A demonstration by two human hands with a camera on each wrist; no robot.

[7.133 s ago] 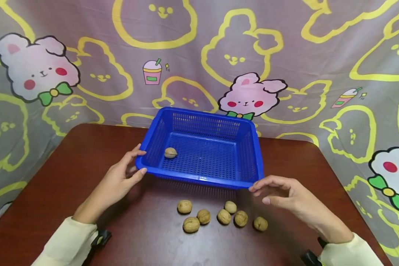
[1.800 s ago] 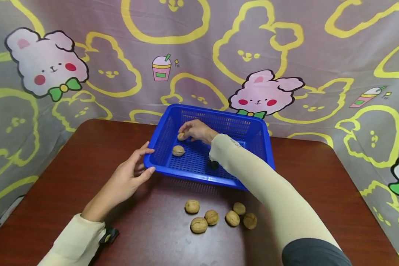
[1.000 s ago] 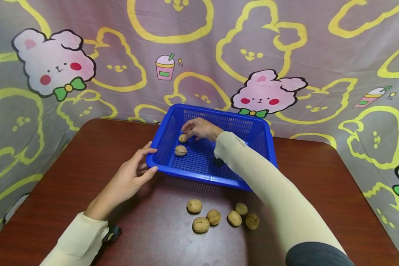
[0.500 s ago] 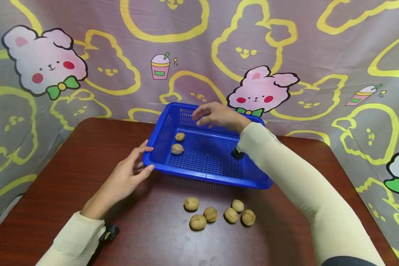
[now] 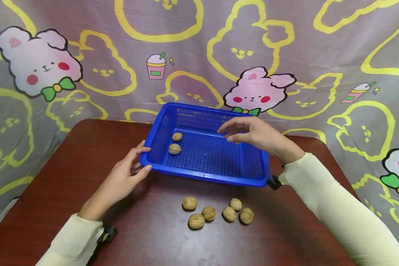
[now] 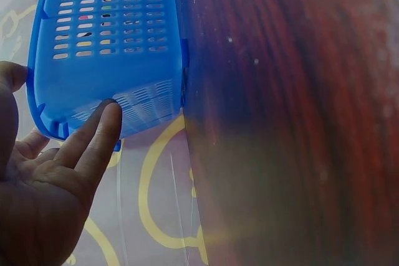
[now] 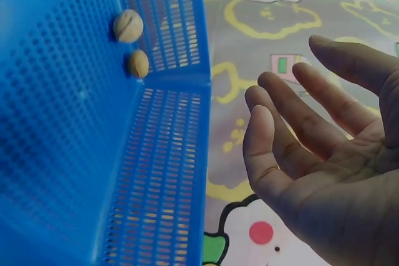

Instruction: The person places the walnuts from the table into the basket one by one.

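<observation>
A blue plastic basket (image 5: 203, 173) with slotted walls stands on the table. Two walnuts lie inside near its left wall: a pale one (image 5: 174, 149) and a smaller one behind it (image 5: 177, 137). My left hand (image 5: 121, 179) holds the basket's front left corner, thumb and forefinger at the rim and other fingers against the outer wall, as the left wrist view (image 6: 68, 179) shows. Above the basket's right side hovers my right hand (image 5: 257, 136), fingers loosely bent and nothing between them. In the right wrist view those fingers (image 7: 299, 116) are apart from the basket wall.
Several walnuts lie on the dark red-brown table (image 5: 146, 229) in front of the basket, among them one at the left (image 5: 189, 203) and one at the right (image 5: 246, 215). A patterned curtain (image 5: 193, 55) hangs behind and at both sides.
The rightmost walnut on the table is gone from there; a second walnut now lies in the basket. My right hand let it go, rose and drew back right. My left hand stays at the corner.
</observation>
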